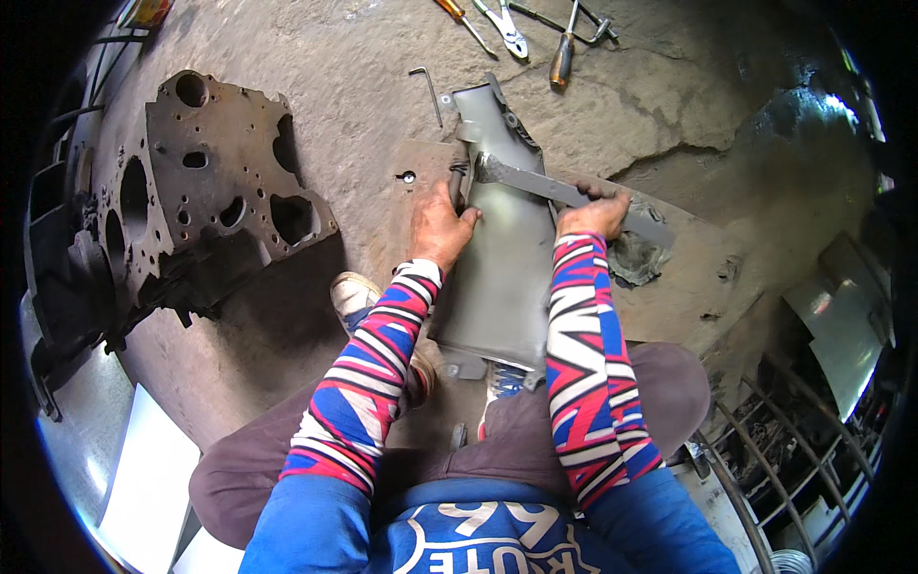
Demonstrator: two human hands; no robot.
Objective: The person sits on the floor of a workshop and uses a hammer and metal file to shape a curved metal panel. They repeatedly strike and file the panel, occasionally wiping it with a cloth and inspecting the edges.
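Note:
A long grey sheet-metal panel (492, 258) lies on the floor in front of me, its upper edge carrying dark brackets. My left hand (445, 230) is at the panel's left edge, fingers curled around a dark, short rod-like piece (459, 172) whose lower part they hide. In my right hand (595, 214), a flat grey metal bar (535, 182) reaches leftward across the panel. Its rounded end lies at the panel's upper left, close to the rod-like piece. The bar's other end sticks out past my right hand, above a crumpled greyish wrapping (639, 253).
A rusty engine block (225, 163) stands at the left. Beyond the panel lie a hex key (427, 91), pliers (507, 33) and several screwdrivers, one with a dark orange handle (561, 65). A brown flat board (669, 306) extends right; a metal rack (794, 459) stands lower right.

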